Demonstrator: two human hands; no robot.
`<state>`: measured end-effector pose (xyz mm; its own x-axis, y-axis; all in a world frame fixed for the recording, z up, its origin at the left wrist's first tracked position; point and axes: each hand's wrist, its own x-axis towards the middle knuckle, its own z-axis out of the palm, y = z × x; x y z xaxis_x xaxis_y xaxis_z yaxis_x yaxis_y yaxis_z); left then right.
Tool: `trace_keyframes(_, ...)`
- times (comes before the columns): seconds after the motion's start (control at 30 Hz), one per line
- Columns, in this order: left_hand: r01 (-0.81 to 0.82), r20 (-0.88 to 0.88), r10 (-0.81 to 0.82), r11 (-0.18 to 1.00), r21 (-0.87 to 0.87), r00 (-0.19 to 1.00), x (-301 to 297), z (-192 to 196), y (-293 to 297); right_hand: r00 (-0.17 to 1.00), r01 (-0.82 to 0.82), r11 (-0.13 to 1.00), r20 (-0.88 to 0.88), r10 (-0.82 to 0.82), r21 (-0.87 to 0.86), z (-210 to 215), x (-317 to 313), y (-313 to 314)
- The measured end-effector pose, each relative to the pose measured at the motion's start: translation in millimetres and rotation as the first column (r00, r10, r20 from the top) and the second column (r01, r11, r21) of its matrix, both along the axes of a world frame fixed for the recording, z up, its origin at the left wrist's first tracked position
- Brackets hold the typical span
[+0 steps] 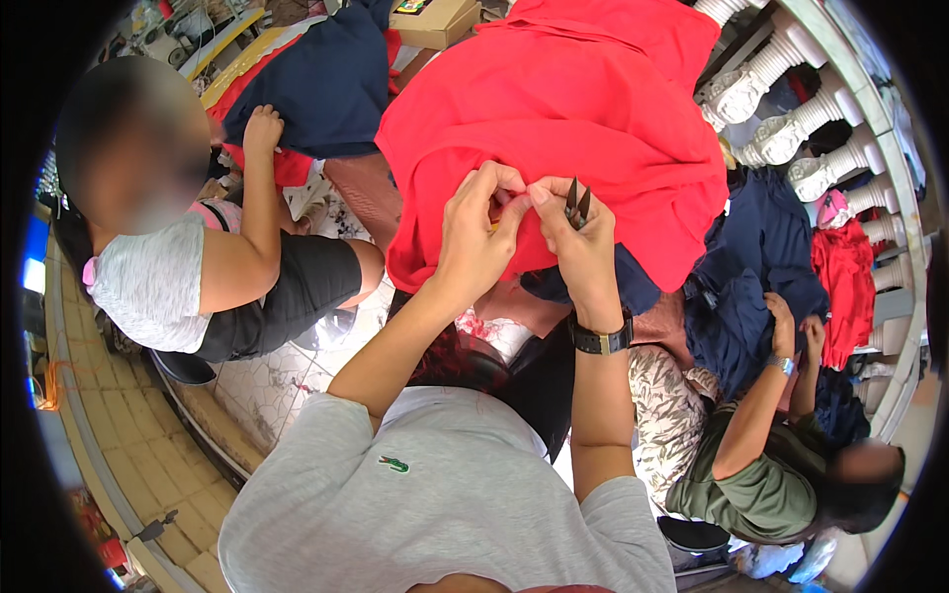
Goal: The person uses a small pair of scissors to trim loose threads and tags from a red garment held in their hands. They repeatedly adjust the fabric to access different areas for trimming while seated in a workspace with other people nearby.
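Observation:
A large red garment [613, 128] lies heaped in front of me, draping toward my lap. My left hand [479, 227] is closed in a pinch on a small fold of it. Tip to tip with that hand, my right hand [585, 247] pinches the same spot with thumb and forefinger. Thread snips [578, 206] are tucked in my right palm, their two dark pointed blades apart and sticking up past the fingers. What exactly lies between the fingertips is too small to make out. A black-strapped watch sits on my right wrist.
To the left a person in a grey top handles dark navy cloth [331, 84]; to the right another in green holds navy garments [756, 257]. A cardboard box [435, 22] stands at the far side. White balusters [781, 59] line the right, with red cloth [843, 296] beside them.

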<state>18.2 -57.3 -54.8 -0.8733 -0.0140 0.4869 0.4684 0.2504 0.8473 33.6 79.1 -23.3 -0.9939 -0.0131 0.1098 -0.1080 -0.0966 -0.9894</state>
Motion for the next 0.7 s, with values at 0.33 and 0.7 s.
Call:
trace_keyframes(0.33,-0.011,0.004,0.010,0.991,0.133,1.000,1.0,5.8,3.9,0.964,0.188,0.939,-0.235,-0.122,0.287,12.8,19.3,-0.4)
trace_keyframes(0.7,0.162,0.077,-0.200,0.924,0.346,0.977,2.3,7.3,3.5,0.941,0.202,0.979,-0.284,-0.184,0.034,-5.9,-2.2,-9.0)
